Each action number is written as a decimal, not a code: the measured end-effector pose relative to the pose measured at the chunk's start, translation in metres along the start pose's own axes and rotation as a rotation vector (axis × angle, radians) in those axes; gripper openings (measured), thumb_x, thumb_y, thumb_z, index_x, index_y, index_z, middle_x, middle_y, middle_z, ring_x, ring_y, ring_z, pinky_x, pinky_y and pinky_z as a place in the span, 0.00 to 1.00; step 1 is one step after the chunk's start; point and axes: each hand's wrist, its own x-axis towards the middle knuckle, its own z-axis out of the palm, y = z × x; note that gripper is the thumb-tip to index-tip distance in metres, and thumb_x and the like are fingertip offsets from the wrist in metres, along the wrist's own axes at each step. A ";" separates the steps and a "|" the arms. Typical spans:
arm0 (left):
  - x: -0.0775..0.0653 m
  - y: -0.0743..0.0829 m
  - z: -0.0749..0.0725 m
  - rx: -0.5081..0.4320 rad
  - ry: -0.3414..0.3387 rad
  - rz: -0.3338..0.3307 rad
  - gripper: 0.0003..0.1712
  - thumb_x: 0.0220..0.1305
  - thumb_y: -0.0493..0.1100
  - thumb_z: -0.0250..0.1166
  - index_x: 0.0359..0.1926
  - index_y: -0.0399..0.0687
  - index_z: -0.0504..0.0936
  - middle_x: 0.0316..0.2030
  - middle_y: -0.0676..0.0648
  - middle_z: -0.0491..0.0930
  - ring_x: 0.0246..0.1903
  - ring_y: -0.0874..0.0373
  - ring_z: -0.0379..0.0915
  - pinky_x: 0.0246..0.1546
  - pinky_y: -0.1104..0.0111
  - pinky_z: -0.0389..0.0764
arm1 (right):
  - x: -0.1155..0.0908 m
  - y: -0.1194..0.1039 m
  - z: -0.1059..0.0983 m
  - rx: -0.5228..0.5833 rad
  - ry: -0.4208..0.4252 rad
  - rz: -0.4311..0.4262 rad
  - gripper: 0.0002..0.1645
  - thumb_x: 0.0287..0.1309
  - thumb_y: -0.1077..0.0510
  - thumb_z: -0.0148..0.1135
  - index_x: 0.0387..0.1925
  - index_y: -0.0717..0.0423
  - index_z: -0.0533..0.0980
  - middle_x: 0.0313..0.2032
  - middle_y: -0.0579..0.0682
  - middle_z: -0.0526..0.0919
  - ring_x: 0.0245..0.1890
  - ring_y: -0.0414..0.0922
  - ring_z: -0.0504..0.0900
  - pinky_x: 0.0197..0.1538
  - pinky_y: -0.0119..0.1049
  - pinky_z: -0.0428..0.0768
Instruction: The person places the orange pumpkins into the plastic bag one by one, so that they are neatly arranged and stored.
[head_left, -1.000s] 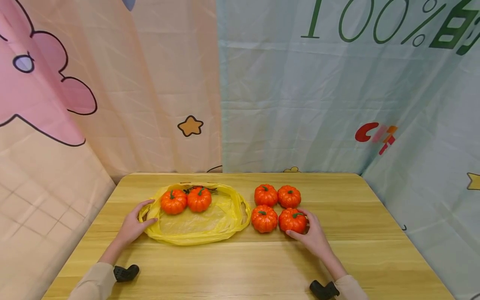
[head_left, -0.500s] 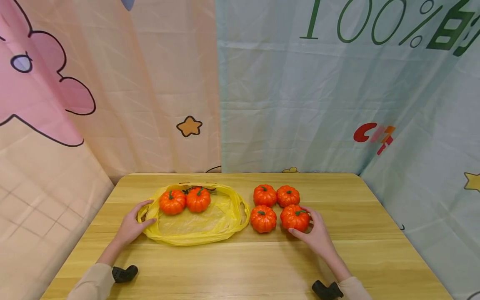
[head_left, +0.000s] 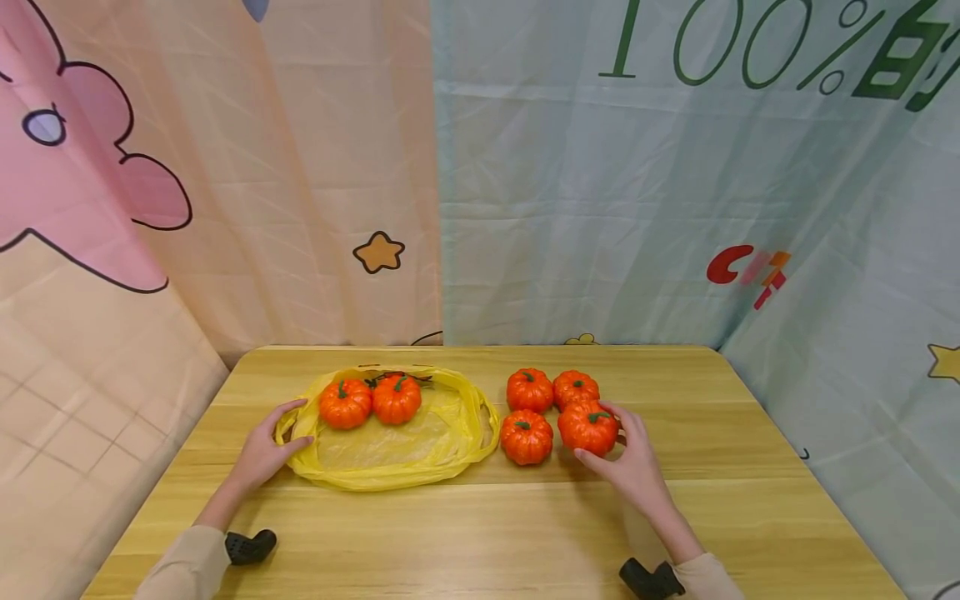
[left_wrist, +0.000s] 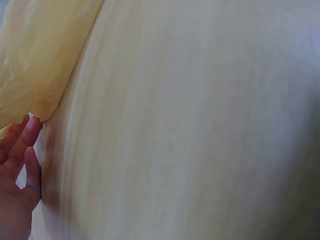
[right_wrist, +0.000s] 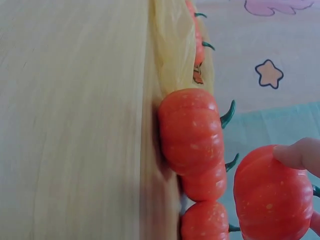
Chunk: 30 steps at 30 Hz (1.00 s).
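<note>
My right hand (head_left: 633, 467) grips a small orange pumpkin (head_left: 588, 428) with a green stem, thumb on the near side and fingers behind. In the right wrist view this pumpkin (right_wrist: 272, 195) is raised off the table. Three similar pumpkins stand close by: one at front left (head_left: 527, 437), one at back left (head_left: 529, 390) and one at back right (head_left: 575, 387). A yellow plastic bag (head_left: 390, 475) lies spread open, with two pumpkins (head_left: 345, 404) at its back left. The fingers of my left hand (head_left: 272, 446) rest spread at the bag's left edge, nearly straight in the left wrist view.
Everything stands on a light wooden table (head_left: 450, 542), toward its far side. Printed curtains (head_left: 570, 208) hang behind the table and at both sides. Dark marks (head_left: 401, 379) show at the bag's back edge. Each wrist wears a black device (head_left: 251, 547).
My right hand has lifted its pumpkin from the front right of the group, after a small shift right. The left hand and the bag keep their places.
</note>
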 end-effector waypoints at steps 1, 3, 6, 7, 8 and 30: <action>0.000 0.000 0.000 0.000 0.000 0.000 0.36 0.59 0.41 0.67 0.66 0.39 0.65 0.66 0.28 0.61 0.65 0.27 0.53 0.60 0.33 0.57 | 0.000 -0.002 0.000 -0.005 0.010 -0.010 0.47 0.42 0.55 0.78 0.64 0.56 0.66 0.59 0.59 0.68 0.53 0.51 0.71 0.54 0.49 0.76; -0.001 0.000 -0.001 0.000 -0.001 -0.003 0.36 0.59 0.41 0.67 0.66 0.39 0.65 0.66 0.27 0.61 0.65 0.27 0.53 0.60 0.33 0.57 | -0.001 -0.007 0.002 -0.014 0.027 -0.033 0.47 0.41 0.56 0.78 0.63 0.57 0.66 0.58 0.59 0.69 0.52 0.51 0.72 0.53 0.46 0.77; -0.001 0.001 -0.001 0.001 -0.002 -0.008 0.36 0.60 0.42 0.67 0.66 0.39 0.64 0.66 0.27 0.60 0.65 0.27 0.53 0.60 0.33 0.57 | -0.002 -0.014 0.004 -0.006 0.045 -0.063 0.47 0.40 0.56 0.79 0.63 0.57 0.67 0.58 0.59 0.69 0.52 0.52 0.73 0.52 0.45 0.78; -0.001 0.001 -0.001 0.003 -0.004 -0.010 0.36 0.60 0.42 0.67 0.66 0.39 0.64 0.66 0.27 0.60 0.65 0.27 0.53 0.60 0.33 0.57 | -0.002 -0.016 0.004 0.000 0.048 -0.072 0.47 0.40 0.56 0.79 0.63 0.57 0.67 0.58 0.59 0.69 0.52 0.52 0.73 0.52 0.45 0.78; -0.001 0.001 -0.001 0.004 -0.005 -0.012 0.36 0.60 0.42 0.66 0.66 0.39 0.64 0.66 0.27 0.60 0.65 0.27 0.53 0.60 0.33 0.57 | -0.002 -0.018 0.005 0.005 0.050 -0.080 0.47 0.40 0.56 0.79 0.63 0.56 0.68 0.59 0.59 0.69 0.52 0.52 0.73 0.52 0.45 0.77; 0.000 0.001 0.000 0.011 0.014 0.007 0.34 0.60 0.41 0.66 0.65 0.38 0.65 0.66 0.26 0.60 0.64 0.28 0.55 0.60 0.35 0.59 | 0.002 -0.064 0.047 0.146 -0.013 -0.137 0.45 0.40 0.55 0.79 0.62 0.48 0.68 0.59 0.52 0.70 0.54 0.48 0.74 0.56 0.48 0.77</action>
